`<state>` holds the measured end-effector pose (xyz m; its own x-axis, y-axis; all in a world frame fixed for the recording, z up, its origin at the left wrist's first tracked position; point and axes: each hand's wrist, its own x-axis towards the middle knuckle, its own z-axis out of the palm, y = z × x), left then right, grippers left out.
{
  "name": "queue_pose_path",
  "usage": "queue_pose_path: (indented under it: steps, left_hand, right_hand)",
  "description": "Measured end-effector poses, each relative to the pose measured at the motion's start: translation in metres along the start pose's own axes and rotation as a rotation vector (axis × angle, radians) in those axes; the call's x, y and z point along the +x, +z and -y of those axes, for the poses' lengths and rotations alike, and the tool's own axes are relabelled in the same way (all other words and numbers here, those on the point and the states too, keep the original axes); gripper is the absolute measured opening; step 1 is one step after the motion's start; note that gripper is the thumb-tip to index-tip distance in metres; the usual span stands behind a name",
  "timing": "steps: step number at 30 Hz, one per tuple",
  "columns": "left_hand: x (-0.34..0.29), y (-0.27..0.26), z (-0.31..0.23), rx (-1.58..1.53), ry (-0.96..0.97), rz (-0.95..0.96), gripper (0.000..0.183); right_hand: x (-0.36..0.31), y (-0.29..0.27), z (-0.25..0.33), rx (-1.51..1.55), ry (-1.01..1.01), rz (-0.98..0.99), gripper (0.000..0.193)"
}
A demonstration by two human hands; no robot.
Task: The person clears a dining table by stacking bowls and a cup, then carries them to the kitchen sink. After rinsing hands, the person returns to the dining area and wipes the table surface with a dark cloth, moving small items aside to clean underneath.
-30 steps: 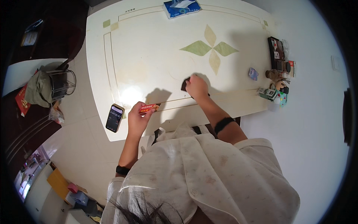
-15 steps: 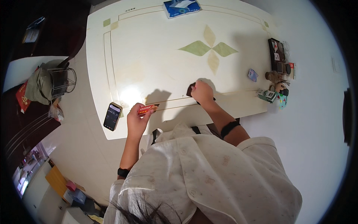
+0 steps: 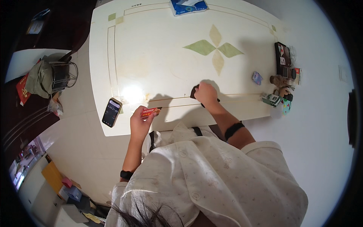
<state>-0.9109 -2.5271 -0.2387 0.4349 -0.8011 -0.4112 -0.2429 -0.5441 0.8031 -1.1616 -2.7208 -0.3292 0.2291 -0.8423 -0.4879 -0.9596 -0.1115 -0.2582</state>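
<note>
My left hand (image 3: pixel 138 123) is closed around a small red packet (image 3: pixel 150 112) with light printing, near the front edge of the white table. One end of the packet sticks out past my thumb and fingers toward the right. My right hand (image 3: pixel 207 94) is in a fist over the table, gripping a dark brown, flat-looking thing (image 3: pixel 193 92). Only its edges show at the left of the fist and beneath the wrist, so its kind is unclear. To the left of my left hand, a phone (image 3: pixel 112 112) with a lit screen lies at the table corner.
A blue tissue pack (image 3: pixel 188 6) lies at the table's (image 3: pixel 151 56) far edge. Along the right edge are a dark tray (image 3: pixel 281 55) of small items, a green-and-white box (image 3: pixel 270 99) and a small purple packet (image 3: pixel 257 78). A wire rack (image 3: pixel 64 75) stands off to the left.
The view has turned slightly, shifting the table and phone in the picture. Both hands keep their hold and have hardly moved.
</note>
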Motion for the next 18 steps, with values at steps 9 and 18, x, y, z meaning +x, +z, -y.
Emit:
queue_pose_path:
  steps: [9,18]
  left_hand:
    - [-0.002,0.006,-0.002,0.017,0.026,0.027,0.026]
    - [-0.023,0.003,0.012,-0.029,-0.034,-0.003,0.025]
  right_hand:
    - [0.028,-0.005,0.008,-0.033,0.052,0.096,0.029]
    - [0.023,0.018,0.040,-0.031,-0.108,0.104,0.028]
